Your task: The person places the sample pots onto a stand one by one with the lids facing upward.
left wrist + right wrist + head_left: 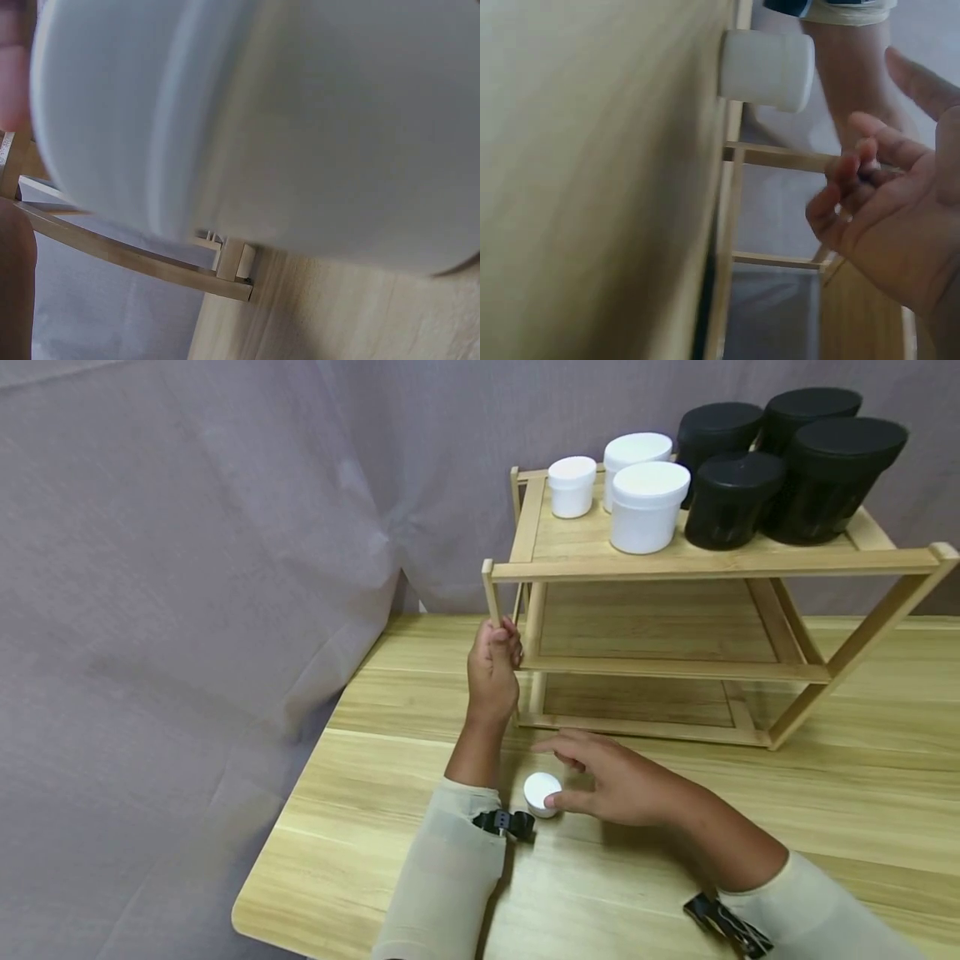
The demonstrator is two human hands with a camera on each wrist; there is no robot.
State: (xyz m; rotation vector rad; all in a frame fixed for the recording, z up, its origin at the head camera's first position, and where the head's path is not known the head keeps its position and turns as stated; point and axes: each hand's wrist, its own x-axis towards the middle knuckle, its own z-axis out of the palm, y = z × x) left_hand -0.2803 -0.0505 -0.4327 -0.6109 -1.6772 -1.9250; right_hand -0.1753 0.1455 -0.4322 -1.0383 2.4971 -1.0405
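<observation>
A small white lidded jar (542,792) stands upright on the table between my two forearms. My right hand (618,781) is spread over and beside it; the thumb overlaps the lid's edge in the head view. From the right wrist, the jar (766,71) shows apart from the relaxed fingers of my right hand (900,199). My left hand (493,672) grips the left front post of a wooden three-tier rack (712,567). Close to the left wrist camera, the white jar (330,135) fills much of that view and hides part of the rack.
White lidded jars (651,510) stand on the rack's top shelf, with several black lidded jars (733,502) to their right. The table's left edge (300,777) borders a grey curtain (187,610). Black clips (726,927) sit at the sleeves.
</observation>
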